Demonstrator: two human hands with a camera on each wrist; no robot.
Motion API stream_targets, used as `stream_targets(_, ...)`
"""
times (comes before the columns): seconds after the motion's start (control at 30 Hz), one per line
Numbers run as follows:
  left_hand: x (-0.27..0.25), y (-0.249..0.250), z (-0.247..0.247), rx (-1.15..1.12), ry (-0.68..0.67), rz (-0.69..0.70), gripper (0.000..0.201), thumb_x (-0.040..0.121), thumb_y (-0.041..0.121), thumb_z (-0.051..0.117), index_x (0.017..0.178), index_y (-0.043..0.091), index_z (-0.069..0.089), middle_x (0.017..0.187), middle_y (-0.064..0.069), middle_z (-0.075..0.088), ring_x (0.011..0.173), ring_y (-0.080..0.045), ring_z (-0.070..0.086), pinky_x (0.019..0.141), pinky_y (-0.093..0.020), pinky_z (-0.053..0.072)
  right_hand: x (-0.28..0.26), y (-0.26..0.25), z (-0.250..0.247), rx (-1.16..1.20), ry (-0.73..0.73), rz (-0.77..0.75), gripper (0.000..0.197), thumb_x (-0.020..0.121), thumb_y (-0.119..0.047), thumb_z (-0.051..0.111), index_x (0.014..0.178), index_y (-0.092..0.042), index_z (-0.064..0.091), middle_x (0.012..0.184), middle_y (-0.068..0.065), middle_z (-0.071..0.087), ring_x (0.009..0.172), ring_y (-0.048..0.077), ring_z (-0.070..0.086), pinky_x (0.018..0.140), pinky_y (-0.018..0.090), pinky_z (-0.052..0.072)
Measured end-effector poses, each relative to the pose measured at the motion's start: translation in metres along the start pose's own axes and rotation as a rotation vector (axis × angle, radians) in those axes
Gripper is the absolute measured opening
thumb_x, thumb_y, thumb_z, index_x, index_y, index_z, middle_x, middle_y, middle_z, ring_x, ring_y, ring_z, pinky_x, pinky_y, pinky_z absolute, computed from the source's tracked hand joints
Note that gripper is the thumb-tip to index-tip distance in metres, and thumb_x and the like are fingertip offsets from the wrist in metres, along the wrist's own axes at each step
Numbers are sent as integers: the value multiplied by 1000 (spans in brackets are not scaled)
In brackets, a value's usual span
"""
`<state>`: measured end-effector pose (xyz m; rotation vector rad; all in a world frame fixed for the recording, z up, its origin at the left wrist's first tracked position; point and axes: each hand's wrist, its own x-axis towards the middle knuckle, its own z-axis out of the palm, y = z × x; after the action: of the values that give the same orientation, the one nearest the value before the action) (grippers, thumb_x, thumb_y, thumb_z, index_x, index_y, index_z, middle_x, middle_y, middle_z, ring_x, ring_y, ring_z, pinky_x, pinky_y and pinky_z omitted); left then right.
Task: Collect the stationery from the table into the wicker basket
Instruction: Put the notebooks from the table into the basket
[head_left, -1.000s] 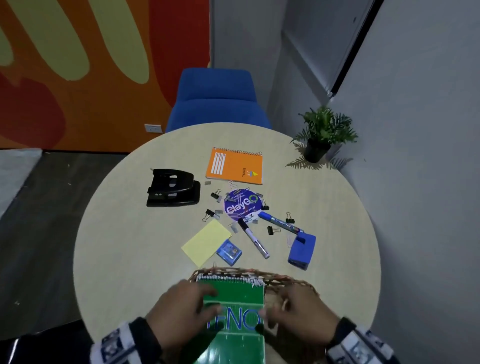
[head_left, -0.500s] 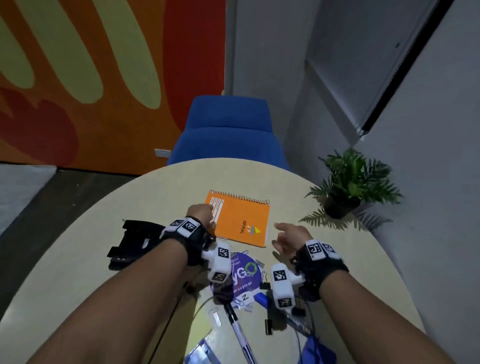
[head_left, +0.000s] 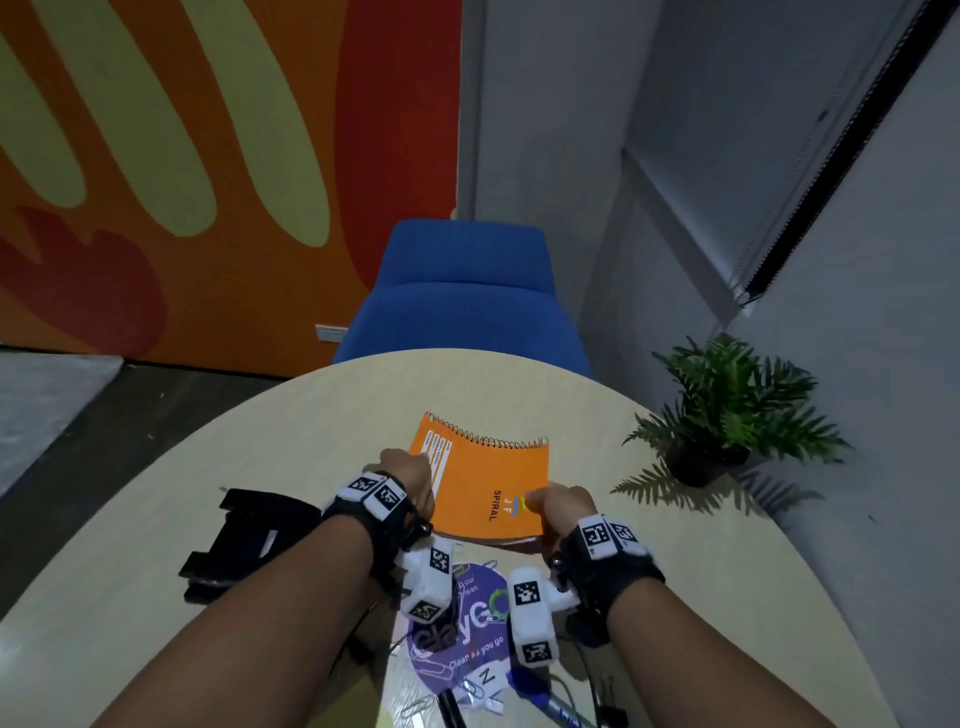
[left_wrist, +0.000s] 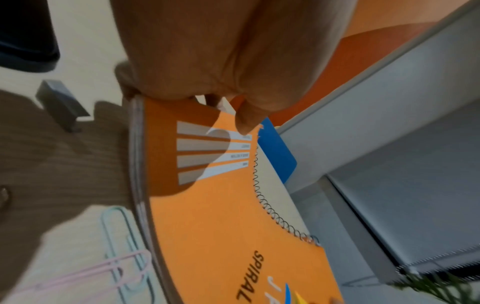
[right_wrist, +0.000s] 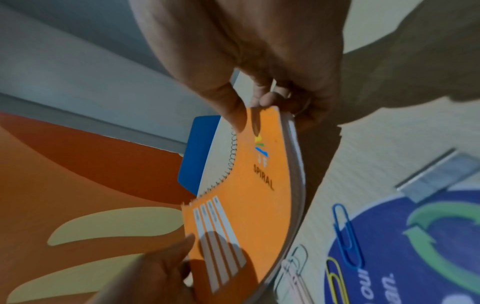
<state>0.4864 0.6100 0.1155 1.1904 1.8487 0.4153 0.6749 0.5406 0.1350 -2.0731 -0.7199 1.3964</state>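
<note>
An orange spiral notebook (head_left: 488, 480) (left_wrist: 221, 216) (right_wrist: 246, 205) is tilted up off the round table (head_left: 337, 410), its near edge raised. My left hand (head_left: 410, 480) (left_wrist: 233, 98) grips its left edge, thumb on the cover. My right hand (head_left: 563, 506) (right_wrist: 259, 102) pinches its right corner by the logo. The wicker basket is out of view. A purple round ClayGo pack (head_left: 462, 634) (right_wrist: 415, 246) lies below my wrists among paper clips (right_wrist: 346, 234) (left_wrist: 122, 242). A black marker (head_left: 449, 709) and a blue marker (head_left: 550, 701) lie at the bottom edge.
A black hole punch (head_left: 244, 540) sits on the table to the left of my left arm. A potted plant (head_left: 722, 421) stands at the table's right rim. A blue chair (head_left: 462, 296) is behind the table. A staple strip (left_wrist: 62, 105) (right_wrist: 436, 174) lies loose.
A second ago both hands held a green notebook over the basket. They then reached across the table and now hold the orange notebook, lifted off the surface.
</note>
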Motion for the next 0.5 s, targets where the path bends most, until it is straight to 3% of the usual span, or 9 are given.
stream_targets(0.03, -16, 8, -5, -120, -15, -55, 26, 89, 17, 44, 102, 8, 65, 107, -11, 63, 106, -32, 60, 93, -36, 49, 0, 0, 1, 38, 2, -52, 15, 88, -6, 55, 100, -4, 64, 99, 15, 65, 83, 24, 58, 77, 32, 52)
stream_targets(0.07, -25, 12, -6, -54, -34, 40, 23, 90, 11, 43, 88, 9, 66, 95, -18, 63, 96, -31, 61, 85, -36, 49, -3, 1, 2, 86, 34, -95, 24, 88, -2, 54, 110, -5, 62, 107, 16, 66, 87, 25, 61, 71, 30, 52)
stream_targets(0.1, -37, 17, -8, -125, -17, 119, 25, 90, 6, 41, 74, 13, 59, 85, -18, 60, 87, -29, 60, 77, -34, 46, -11, 0, 3, 149, 75, -127, 27, 88, 1, 52, 112, -8, 58, 109, 17, 66, 91, 28, 63, 67, 29, 51)
stream_targets(0.13, -44, 22, -12, -203, 19, 145, 26, 92, 4, 40, 72, 14, 53, 81, -15, 59, 83, -27, 58, 73, -33, 45, -20, 0, 2, 218, 119, -160, 26, 88, 3, 50, 111, -11, 55, 109, 17, 65, 92, 30, 64, 66, 29, 51)
stream_targets(0.23, -85, 32, -40, -381, 2, 161, 12, 93, 5, 45, 101, 13, 46, 98, -15, 65, 83, -28, 63, 72, -36, 52, -53, -5, -13, 258, 216, -275, 29, 90, 1, 48, 117, -11, 50, 116, 18, 63, 88, 28, 62, 68, 33, 50)
stream_targets(0.33, -136, 25, -83, -459, -150, 248, 42, 88, -1, 53, 126, 10, 39, 86, -6, 67, 74, -23, 64, 74, -39, 53, -98, -8, -39, 202, 170, -460, 24, 92, -1, 47, 111, -16, 43, 110, 20, 65, 70, 23, 63, 64, 36, 52)
stream_targets(0.4, -175, 13, -110, -404, -253, 350, 54, 86, 0, 60, 132, 14, 35, 81, -5, 66, 73, -23, 62, 69, -34, 53, -134, -7, -54, 127, 125, -594, 25, 92, 1, 46, 105, -19, 40, 96, 15, 65, 60, 13, 63, 59, 33, 52)
stream_targets(0.5, -237, -23, -143, -452, -308, 441, 47, 87, 4, 62, 122, 28, 43, 77, 1, 70, 64, -13, 67, 51, -23, 53, -196, 3, -65, 36, -10, -707, 28, 93, 3, 43, 96, -25, 42, 82, 4, 63, 52, 3, 62, 48, 24, 50)
